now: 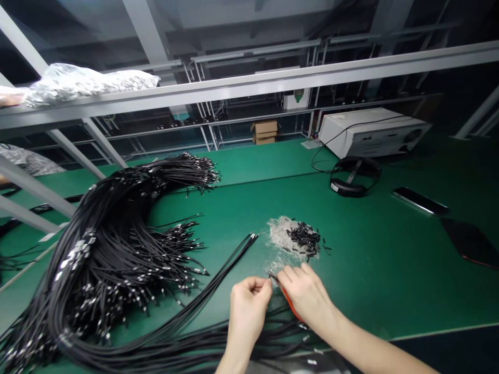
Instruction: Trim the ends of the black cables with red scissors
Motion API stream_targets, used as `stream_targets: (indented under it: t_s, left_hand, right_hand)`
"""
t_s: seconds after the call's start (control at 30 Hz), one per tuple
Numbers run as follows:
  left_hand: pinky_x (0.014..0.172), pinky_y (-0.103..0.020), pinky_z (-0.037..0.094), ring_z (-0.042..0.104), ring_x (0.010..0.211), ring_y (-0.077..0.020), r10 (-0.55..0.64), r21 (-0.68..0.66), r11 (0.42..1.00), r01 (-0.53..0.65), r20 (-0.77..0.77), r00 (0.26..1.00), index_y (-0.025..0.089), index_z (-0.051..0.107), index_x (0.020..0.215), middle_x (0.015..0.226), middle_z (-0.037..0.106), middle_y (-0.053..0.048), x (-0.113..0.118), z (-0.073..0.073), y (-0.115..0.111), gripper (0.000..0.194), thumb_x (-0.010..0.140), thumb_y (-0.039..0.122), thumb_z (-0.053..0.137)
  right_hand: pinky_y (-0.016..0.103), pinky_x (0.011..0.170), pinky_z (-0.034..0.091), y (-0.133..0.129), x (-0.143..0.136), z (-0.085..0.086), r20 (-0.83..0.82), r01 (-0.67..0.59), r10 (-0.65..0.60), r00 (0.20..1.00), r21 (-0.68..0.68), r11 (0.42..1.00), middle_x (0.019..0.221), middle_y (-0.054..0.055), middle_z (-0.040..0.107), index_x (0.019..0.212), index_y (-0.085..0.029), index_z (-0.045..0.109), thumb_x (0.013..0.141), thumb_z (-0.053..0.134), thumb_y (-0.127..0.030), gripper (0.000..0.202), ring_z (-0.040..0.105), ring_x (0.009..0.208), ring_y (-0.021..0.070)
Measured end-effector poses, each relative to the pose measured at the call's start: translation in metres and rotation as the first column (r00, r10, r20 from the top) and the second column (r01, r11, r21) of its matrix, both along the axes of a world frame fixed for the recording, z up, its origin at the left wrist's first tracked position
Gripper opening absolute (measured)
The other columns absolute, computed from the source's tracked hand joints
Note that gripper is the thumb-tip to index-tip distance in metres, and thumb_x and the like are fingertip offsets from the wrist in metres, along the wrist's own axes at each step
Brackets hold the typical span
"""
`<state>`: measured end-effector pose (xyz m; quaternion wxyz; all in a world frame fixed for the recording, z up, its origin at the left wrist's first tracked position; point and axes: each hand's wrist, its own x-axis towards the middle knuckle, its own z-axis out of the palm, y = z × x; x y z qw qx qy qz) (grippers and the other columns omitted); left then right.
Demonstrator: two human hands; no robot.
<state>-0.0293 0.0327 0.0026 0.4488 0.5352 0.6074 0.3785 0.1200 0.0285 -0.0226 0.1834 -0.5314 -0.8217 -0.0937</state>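
Note:
My left hand (249, 306) is closed in a pinch, and what sits between its fingertips is too small to make out. Close beside it, my right hand (306, 293) grips red-handled cutting pliers (289, 298), their dark jaws right at the left fingertips. Black cables (167, 345) run beneath both hands, partly hidden by them. A few of these cables curve up so that their metal-tipped ends (253, 236) lie left of a pile of short black pieces (304, 238). Pale clippings (281, 232) are scattered around that pile, just beyond my hands.
A large bundle of black cables (128, 223) covers the left of the green table (362, 259). Toward the right lie a black headband-like device (348, 187), a phone (421, 201) and a white box-shaped machine (374, 135). A metal shelf rail (249, 85) crosses above, carrying plastic bags (89, 83).

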Motion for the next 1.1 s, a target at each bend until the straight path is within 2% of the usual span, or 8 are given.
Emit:
stream_targets:
  t_s: [0.3, 0.43, 0.53, 0.67, 0.83, 0.93, 0.97, 1.1]
  left_hand:
    - [0.047, -0.019, 0.032, 0.042, 0.049, -0.009, -0.036, -0.001, 0.999, 0.036, -0.024, 0.999, 0.011, 0.069, 0.067, 0.052, 0.055, 0.001, 0.001, -0.006, 0.002, 0.029, 0.076, 0.038, 0.063]
    - [0.049, -0.02, 0.034, 0.046, 0.051, -0.0099, -0.101, -0.01, 0.995, 0.101, -0.012, 0.995, 0.011, 0.069, 0.071, 0.057, 0.056, 0.0, -0.003, -0.008, 0.003, 0.035, 0.081, 0.043, 0.059]
    - [0.051, -0.02, 0.036, 0.048, 0.052, -0.0101, -0.149, -0.018, 0.989, 0.149, 0.005, 0.989, 0.011, 0.069, 0.079, 0.063, 0.059, -0.001, -0.004, -0.008, 0.002, 0.039, 0.085, 0.046, 0.053]
    - [0.054, -0.022, 0.039, 0.05, 0.055, -0.0115, -0.225, -0.001, 0.974, 0.225, -0.047, 0.973, 0.013, 0.068, 0.083, 0.065, 0.059, -0.001, -0.007, -0.001, -0.006, 0.04, 0.09, 0.046, 0.046]
    - [0.076, -0.025, 0.045, 0.061, 0.081, -0.0173, -0.52, -0.01, 0.836, 0.549, -0.336, 0.785, 0.02, 0.07, 0.083, 0.085, 0.068, -0.004, -0.033, 0.011, -0.005, 0.033, 0.094, 0.034, 0.042]
    - [0.083, -0.029, 0.044, 0.06, 0.091, -0.0208, -0.127, 0.12, 0.94, 0.319, -0.745, 0.654, 0.02, 0.069, 0.096, 0.094, 0.067, -0.007, -0.051, 0.007, 0.021, 0.023, 0.09, 0.024, 0.047]
    - [0.086, -0.034, 0.043, 0.058, 0.095, -0.0242, -0.037, 0.157, 0.954, 0.254, -0.782, 0.622, 0.017, 0.067, 0.1, 0.1, 0.065, -0.01, -0.055, 0.005, 0.033, 0.023, 0.088, 0.022, 0.049]
    - [0.081, -0.039, 0.042, 0.057, 0.091, -0.0291, 0.079, 0.213, 0.961, 0.175, -0.822, 0.564, 0.016, 0.066, 0.086, 0.091, 0.063, -0.012, -0.061, -0.002, 0.065, 0.015, 0.083, 0.018, 0.052]
  right_hand:
    - [0.032, 0.076, 0.033, 0.002, 0.01, 0.004, -0.072, -0.05, 0.038, 0.997, -0.172, 0.984, 0.073, 0.0, 0.064, 0.081, -0.021, 0.055, 0.089, 0.047, -0.01, 0.015, 0.059, 0.065, 0.0167]
    - [0.029, 0.066, 0.036, 0.009, 0.02, 0.007, -0.21, 0.034, -0.102, 0.972, -0.307, 0.951, 0.075, 0.001, 0.068, 0.081, -0.022, 0.056, 0.094, 0.044, -0.026, 0.018, 0.063, 0.064, 0.0185]
    - [0.028, 0.063, 0.038, 0.013, 0.021, 0.012, -0.424, 0.026, -0.207, 0.882, -0.395, 0.918, 0.086, 0.005, 0.07, 0.09, -0.021, 0.059, 0.096, 0.041, -0.033, 0.022, 0.065, 0.071, 0.0199]
    - [0.023, 0.06, 0.04, 0.007, 0.016, 0.024, -0.686, -0.199, -0.209, 0.697, -0.465, 0.863, 0.076, 0.002, 0.068, 0.092, -0.02, 0.058, 0.094, 0.042, -0.04, 0.026, 0.062, 0.065, 0.0161]
    - [0.022, 0.056, 0.033, -0.028, 0.024, 0.029, -0.488, -0.203, -0.135, 0.862, -0.577, 0.791, 0.064, -0.001, 0.064, 0.07, -0.021, 0.053, 0.089, 0.048, -0.034, 0.023, 0.059, 0.059, 0.0144]
    - [0.023, 0.054, 0.032, -0.05, 0.028, 0.022, -0.33, -0.183, -0.082, 0.941, -0.694, 0.696, 0.063, 0.0, 0.067, 0.067, -0.022, 0.054, 0.085, 0.052, -0.03, 0.02, 0.061, 0.057, 0.0157]
    - [0.023, 0.054, 0.032, -0.055, 0.028, 0.021, -0.294, -0.168, -0.078, 0.953, -0.723, 0.67, 0.064, 0.0, 0.068, 0.067, -0.023, 0.055, 0.084, 0.053, -0.029, 0.019, 0.062, 0.058, 0.0164]
    - [0.024, 0.059, 0.035, -0.056, 0.032, 0.028, -0.284, -0.122, -0.132, 0.95, -0.722, 0.681, 0.07, 0.001, 0.069, 0.07, -0.023, 0.058, 0.082, 0.057, -0.031, 0.014, 0.065, 0.067, 0.0189]
